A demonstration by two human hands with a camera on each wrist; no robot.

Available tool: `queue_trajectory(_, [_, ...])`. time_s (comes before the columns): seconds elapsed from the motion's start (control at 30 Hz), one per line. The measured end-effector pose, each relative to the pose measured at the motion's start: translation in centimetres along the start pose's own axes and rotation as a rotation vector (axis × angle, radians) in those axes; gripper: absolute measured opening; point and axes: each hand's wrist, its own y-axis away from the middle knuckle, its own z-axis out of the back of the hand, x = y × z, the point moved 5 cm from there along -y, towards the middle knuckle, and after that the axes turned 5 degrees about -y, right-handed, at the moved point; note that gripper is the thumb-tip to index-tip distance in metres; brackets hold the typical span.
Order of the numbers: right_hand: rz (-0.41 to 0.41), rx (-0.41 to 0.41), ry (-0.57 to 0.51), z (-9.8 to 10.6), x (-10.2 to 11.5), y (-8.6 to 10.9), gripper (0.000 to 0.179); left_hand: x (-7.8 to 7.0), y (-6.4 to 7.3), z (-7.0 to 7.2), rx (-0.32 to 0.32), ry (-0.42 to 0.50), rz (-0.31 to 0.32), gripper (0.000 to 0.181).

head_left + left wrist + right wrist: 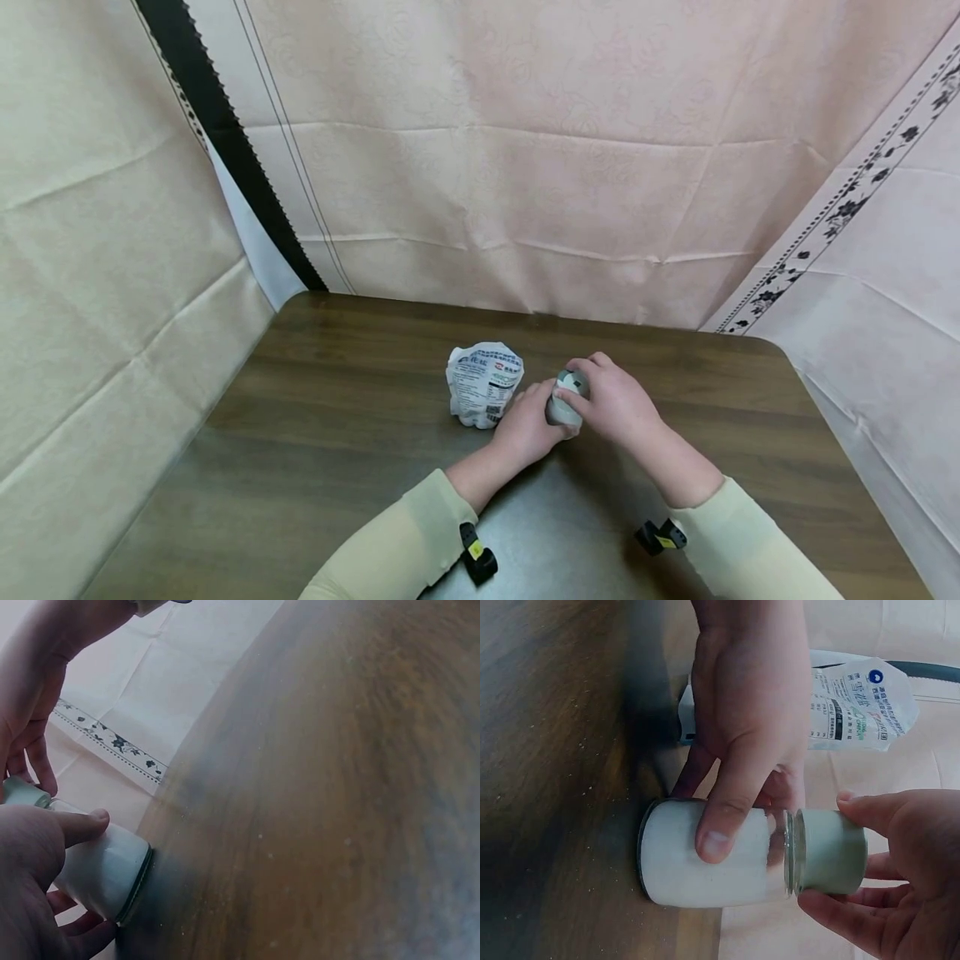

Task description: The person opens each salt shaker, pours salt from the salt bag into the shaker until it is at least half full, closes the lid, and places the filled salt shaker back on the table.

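Observation:
A clear glass jar (682,870) holding white, salt-like contents stands on the table. My left hand (527,427) grips its body, with the thumb along one side and the fingers around the other. At the mouth of the jar is a pale green lid (832,853), pinched between the thumb and fingers of my right hand (617,402). The lid's edge meets the jar's rim; whether it is fastened cannot be told. Just left of my left hand, a white printed bag (483,385) sits upright.
The brown wooden table (337,450) has small white specks scattered near the jar, seen in the right wrist view. Pale cloth (487,192) hangs behind the table's far edge and on both sides. Black wrist cameras (478,554) sit at both cuffs.

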Motion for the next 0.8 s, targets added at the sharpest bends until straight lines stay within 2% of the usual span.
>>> queue_trajectory(0.13, [0.046,-0.010,0.019,0.07,0.12,0.19,0.044,-0.07,-0.03,-0.06,0.011,-0.003,-0.003,0.073])
queue_trajectory(0.3, [0.088,0.021,0.015,0.31,0.28,0.16,0.043,-0.04,-0.12,0.04,0.020,-0.020,-0.005,0.074])
queue_trajectory(0.53, [0.032,0.046,0.008,0.31,-0.10,-0.08,0.045,-0.11,-0.19,0.06,0.022,0.000,-0.016,0.075])
queue_trajectory(0.8, [-0.010,-0.036,0.012,-0.39,0.03,0.09,0.051,0.05,-0.17,0.08,0.017,-0.001,-0.012,0.073])
